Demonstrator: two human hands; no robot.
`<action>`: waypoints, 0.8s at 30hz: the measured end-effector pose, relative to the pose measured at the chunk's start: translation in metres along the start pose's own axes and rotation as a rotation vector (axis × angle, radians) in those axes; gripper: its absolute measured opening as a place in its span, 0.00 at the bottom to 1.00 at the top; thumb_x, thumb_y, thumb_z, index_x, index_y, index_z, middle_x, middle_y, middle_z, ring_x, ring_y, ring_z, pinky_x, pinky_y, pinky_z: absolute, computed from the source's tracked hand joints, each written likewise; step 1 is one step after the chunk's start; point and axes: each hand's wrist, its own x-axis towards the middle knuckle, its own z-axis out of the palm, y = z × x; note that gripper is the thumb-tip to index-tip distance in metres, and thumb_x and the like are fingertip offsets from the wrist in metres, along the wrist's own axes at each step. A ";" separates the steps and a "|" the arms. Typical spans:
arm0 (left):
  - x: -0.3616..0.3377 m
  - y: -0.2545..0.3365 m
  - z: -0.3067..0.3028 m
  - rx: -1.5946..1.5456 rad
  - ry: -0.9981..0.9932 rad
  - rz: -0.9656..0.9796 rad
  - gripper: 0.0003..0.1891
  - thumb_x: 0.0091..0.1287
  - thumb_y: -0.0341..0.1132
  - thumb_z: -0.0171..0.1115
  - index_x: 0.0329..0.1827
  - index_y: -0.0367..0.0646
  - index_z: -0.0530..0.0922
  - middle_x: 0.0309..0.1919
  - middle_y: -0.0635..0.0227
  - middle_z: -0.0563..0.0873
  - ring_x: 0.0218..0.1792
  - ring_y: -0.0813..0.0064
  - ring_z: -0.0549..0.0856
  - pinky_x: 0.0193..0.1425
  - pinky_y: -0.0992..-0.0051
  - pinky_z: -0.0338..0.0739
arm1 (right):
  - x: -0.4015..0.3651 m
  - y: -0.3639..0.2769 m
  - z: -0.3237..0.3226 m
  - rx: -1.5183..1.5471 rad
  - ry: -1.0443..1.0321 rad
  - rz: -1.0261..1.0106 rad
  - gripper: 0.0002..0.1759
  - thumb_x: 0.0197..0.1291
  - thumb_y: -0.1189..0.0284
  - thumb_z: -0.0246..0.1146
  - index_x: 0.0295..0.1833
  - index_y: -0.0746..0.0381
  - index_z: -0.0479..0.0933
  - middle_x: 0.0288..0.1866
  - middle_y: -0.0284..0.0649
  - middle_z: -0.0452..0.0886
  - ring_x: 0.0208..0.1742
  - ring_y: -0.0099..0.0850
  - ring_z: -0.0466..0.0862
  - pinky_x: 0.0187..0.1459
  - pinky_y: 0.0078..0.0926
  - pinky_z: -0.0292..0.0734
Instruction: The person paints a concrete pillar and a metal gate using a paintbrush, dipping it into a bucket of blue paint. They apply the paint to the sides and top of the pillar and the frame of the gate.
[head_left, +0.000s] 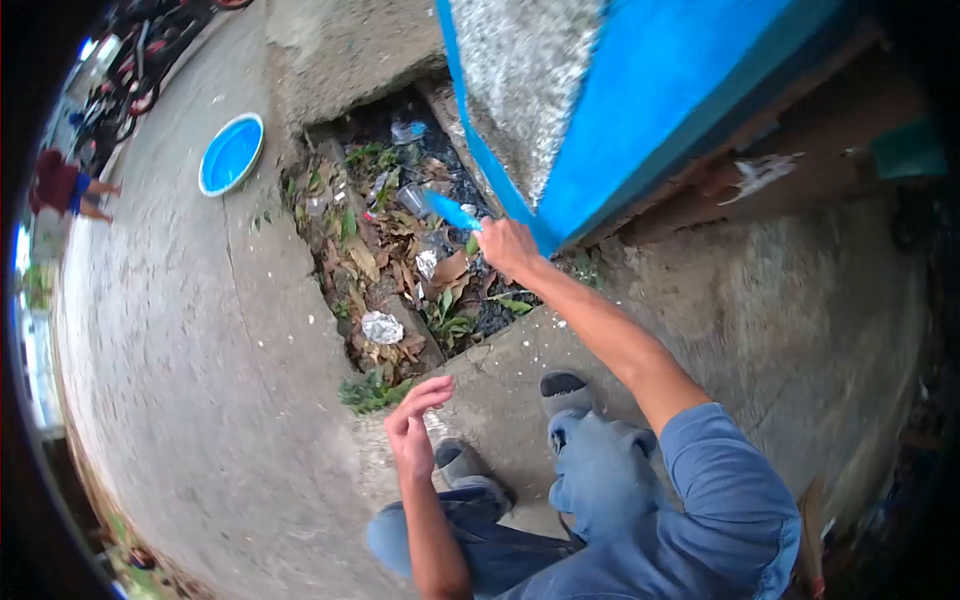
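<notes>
My right hand [508, 247] reaches forward over a drain pit and is closed on a flat blue blade-like tool [452, 211]. The tool points up and to the left, over the litter. My left hand [417, 425] is raised near the pit's front edge, empty, its fingers stretched and slightly bent. Below the tool lie dry leaves [362, 262], a clear plastic cup [413, 200] and crumpled foil [382, 327]. Green weeds [372, 393] grow at the near corner.
A blue basin [231, 154] with a white rim stands on the concrete [170, 330] at left. A blue-painted wall corner [640, 110] rises right beside the pit. Farther off at left are a person [62, 186] and parked motorcycles [140, 75]. My shoes [565, 390] are close to the pit.
</notes>
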 end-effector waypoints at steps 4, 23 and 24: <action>0.010 0.009 0.009 0.125 -0.129 0.255 0.31 0.68 0.58 0.53 0.38 0.32 0.84 0.47 0.47 0.84 0.50 0.57 0.83 0.55 0.63 0.76 | 0.003 0.011 0.017 0.105 0.065 0.008 0.18 0.63 0.61 0.59 0.32 0.68 0.76 0.24 0.56 0.80 0.29 0.55 0.82 0.31 0.52 0.77; 0.023 -0.007 -0.006 -0.116 -0.246 0.294 0.38 0.71 0.65 0.36 0.43 0.38 0.83 0.52 0.47 0.81 0.52 0.57 0.79 0.56 0.64 0.68 | -0.233 0.042 -0.076 1.031 0.021 0.644 0.16 0.67 0.62 0.59 0.33 0.64 0.79 0.20 0.27 0.74 0.21 0.15 0.69 0.23 0.18 0.63; 0.025 -0.012 -0.002 -0.133 -0.269 0.290 0.38 0.71 0.65 0.36 0.43 0.38 0.83 0.52 0.47 0.81 0.52 0.57 0.79 0.56 0.64 0.68 | -0.241 0.047 -0.079 1.020 0.045 0.659 0.16 0.67 0.62 0.59 0.33 0.64 0.79 0.20 0.27 0.74 0.21 0.15 0.69 0.23 0.18 0.63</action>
